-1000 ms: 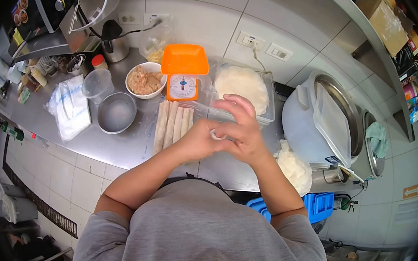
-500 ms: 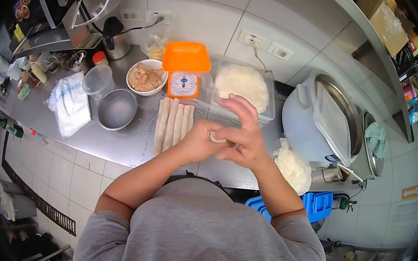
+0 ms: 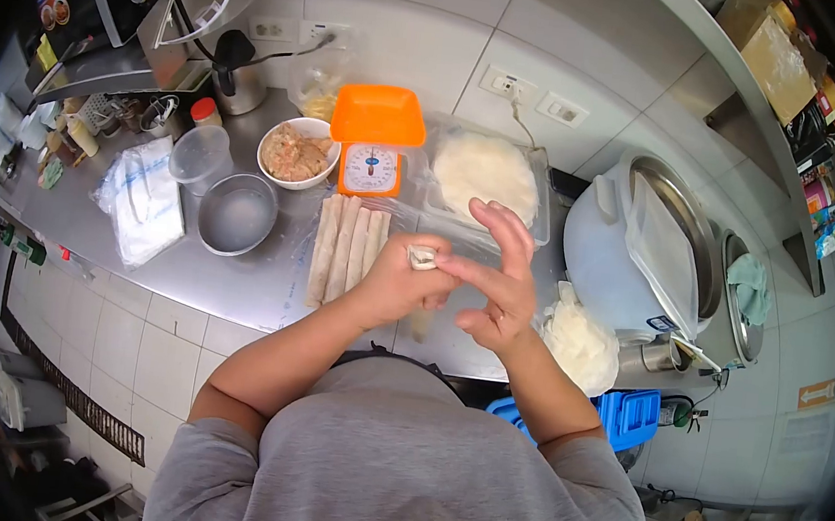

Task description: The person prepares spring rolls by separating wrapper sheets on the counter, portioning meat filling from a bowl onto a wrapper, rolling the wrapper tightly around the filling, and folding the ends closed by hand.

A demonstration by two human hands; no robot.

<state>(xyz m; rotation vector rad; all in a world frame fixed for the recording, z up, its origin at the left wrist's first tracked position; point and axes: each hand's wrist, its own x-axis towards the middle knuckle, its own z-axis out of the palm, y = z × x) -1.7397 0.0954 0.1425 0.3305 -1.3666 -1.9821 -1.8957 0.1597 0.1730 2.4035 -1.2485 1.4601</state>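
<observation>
My left hand (image 3: 401, 281) is closed in a fist around a spring roll (image 3: 423, 257). One pale end shows above the fist and part of the lower end below it. My right hand (image 3: 497, 286) has its fingers spread, and one fingertip touches or nearly touches the roll's upper end. Several finished spring rolls (image 3: 346, 254) lie side by side on a plastic sheet, left of my hands. Behind them stand an orange kitchen scale (image 3: 372, 168) and a white bowl of minced filling (image 3: 297, 154). A stack of round wrappers (image 3: 486, 177) sits in a clear container.
To the left are a metal bowl (image 3: 237, 214), a clear plastic tub (image 3: 200, 159) and plastic bags (image 3: 144, 204). On the right, a pile of loose wrappers (image 3: 581, 342) lies near the counter edge, beside a large translucent tub (image 3: 600, 248). A shelf (image 3: 736, 85) overhangs the right side.
My right hand has drawn slightly right, and its fingers have spread away from my left fist. The roll's upper end shows more clearly, and its lower end has come into view.
</observation>
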